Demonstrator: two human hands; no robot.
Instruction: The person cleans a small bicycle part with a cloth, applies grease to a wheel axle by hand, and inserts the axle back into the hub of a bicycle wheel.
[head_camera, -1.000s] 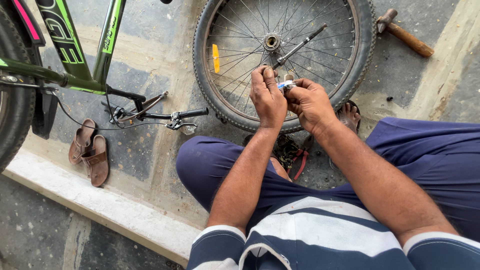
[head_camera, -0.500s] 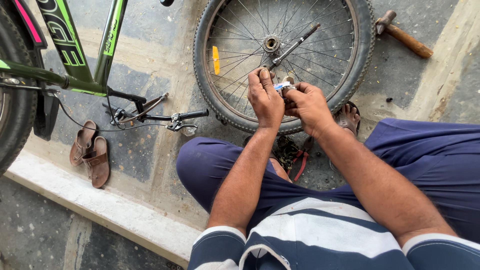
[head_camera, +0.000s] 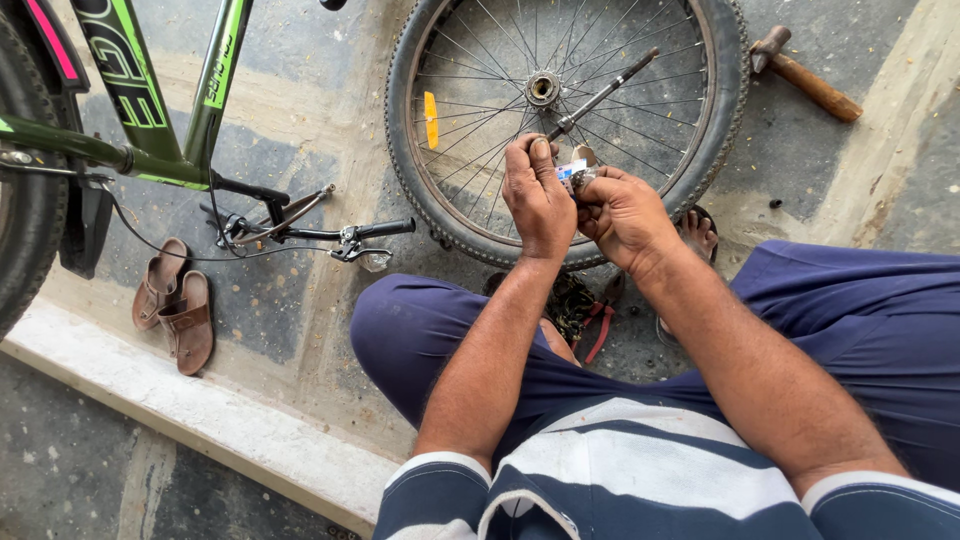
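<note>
Both hands on a small tube, above the wheel (head_camera: 568, 120).
Left hand (head_camera: 538, 200) and right hand (head_camera: 622, 212) pinch the small tube (head_camera: 572, 172) together — fingers closed tight.

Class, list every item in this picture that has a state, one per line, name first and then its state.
left hand: closed on a small tube, thumb up.
right hand: pinching the same tube.
bicycle wheel: off the bike, flat on the ground, tyre on.
hammer: lying unused beside the wheel.
green bicycle: front wheel missing, handlebar down.
brown sandals: off, side by side.
</note>
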